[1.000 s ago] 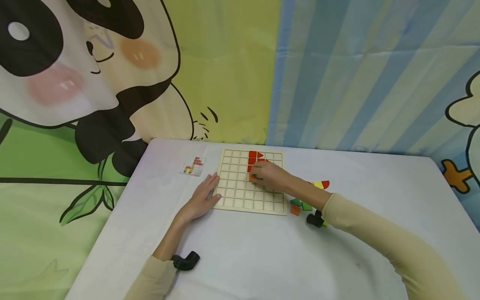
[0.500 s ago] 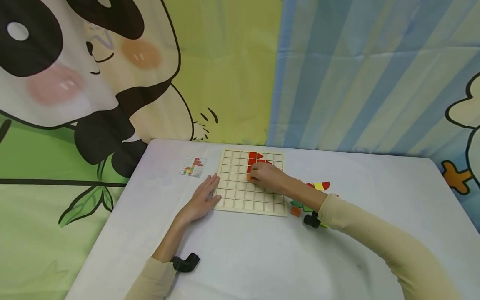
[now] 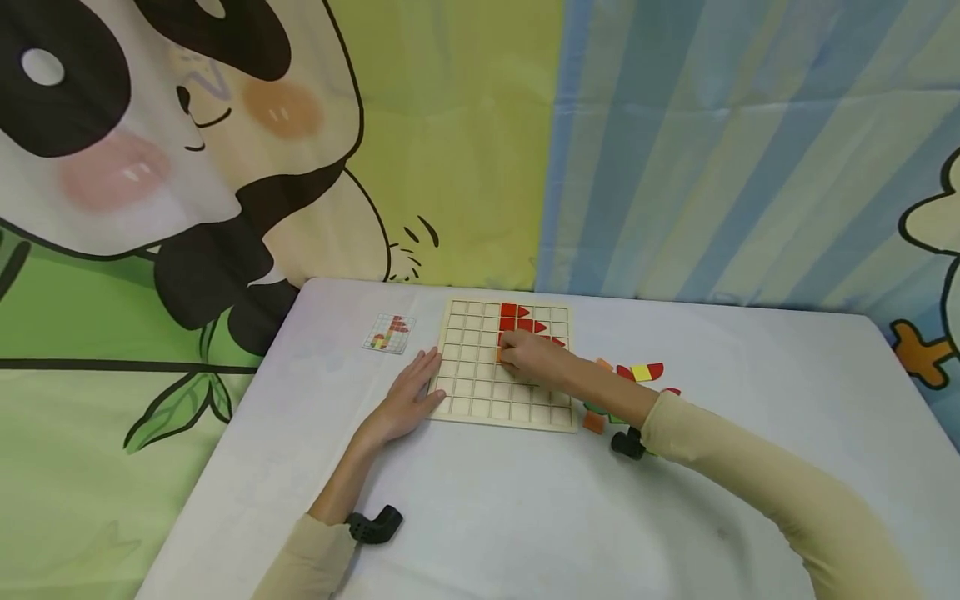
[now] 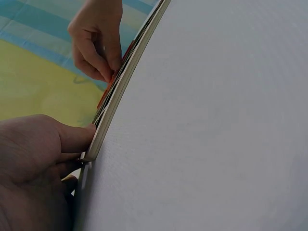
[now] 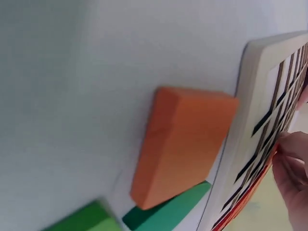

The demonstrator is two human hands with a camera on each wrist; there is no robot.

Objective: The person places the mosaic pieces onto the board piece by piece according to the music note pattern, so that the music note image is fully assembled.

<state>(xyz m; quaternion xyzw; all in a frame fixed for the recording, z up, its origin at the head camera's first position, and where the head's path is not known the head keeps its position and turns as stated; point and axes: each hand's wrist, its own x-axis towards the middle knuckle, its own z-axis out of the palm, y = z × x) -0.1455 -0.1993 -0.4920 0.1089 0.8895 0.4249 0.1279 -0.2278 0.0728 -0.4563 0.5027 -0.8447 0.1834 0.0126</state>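
A pale wooden grid board (image 3: 472,387) lies on the white table. Along its left edge rests my left hand (image 3: 405,398), fingers straight, thumb at the near corner; the left wrist view has the thumb (image 4: 79,138) against the rim. My right hand (image 3: 540,360) is over the middle of the board, thumb and fingertips pinching a small orange block (image 3: 499,356). That block is partly hidden by the fingers. Just beyond it, red squares and triangles (image 3: 508,311) fill cells in stepped rows; the right hand covers part of the lowest row.
Left of the board lies a small printed pattern card (image 3: 388,333). Loose pieces lie right of the board under my right forearm: an orange block (image 5: 187,144), green pieces (image 5: 178,211), a yellow square (image 3: 641,372) and red rounded pieces (image 3: 656,371). Each wrist wears a black camera (image 3: 377,525).
My right hand has shifted slightly toward me over the same cells, showing more of the red rows, and still pinches the orange block. My left hand stays where it was.
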